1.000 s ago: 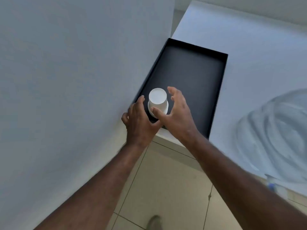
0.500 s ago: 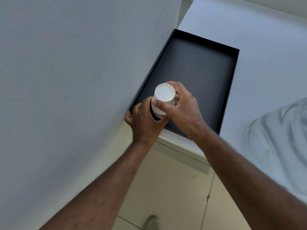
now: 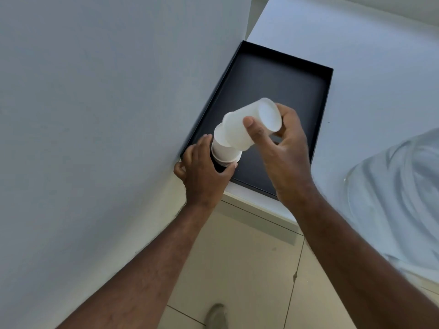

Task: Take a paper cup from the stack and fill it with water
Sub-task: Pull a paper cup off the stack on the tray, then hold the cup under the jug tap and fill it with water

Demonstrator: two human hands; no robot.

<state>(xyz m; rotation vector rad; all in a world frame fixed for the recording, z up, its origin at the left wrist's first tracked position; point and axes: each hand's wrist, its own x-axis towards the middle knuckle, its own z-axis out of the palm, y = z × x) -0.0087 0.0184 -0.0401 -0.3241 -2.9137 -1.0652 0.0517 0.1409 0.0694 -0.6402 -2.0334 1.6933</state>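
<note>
The top paper cup [image 3: 249, 124], seated upright on the stack [image 3: 225, 153] half a second ago, now tilts free above the black tray [image 3: 280, 77], pinched in the right hand [image 3: 282, 148]. The left hand [image 3: 204, 169] still clasps the stack at the tray's near corner on the desk [image 3: 370, 55], hiding its base; the cup's edges are blurred.

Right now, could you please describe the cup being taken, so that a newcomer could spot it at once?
Find the black tray on the white counter beside the wall. At its near left corner stands a stack of cups, steadied by the left hand. The taken cup is the tilted one, pinched in the right hand.
</note>
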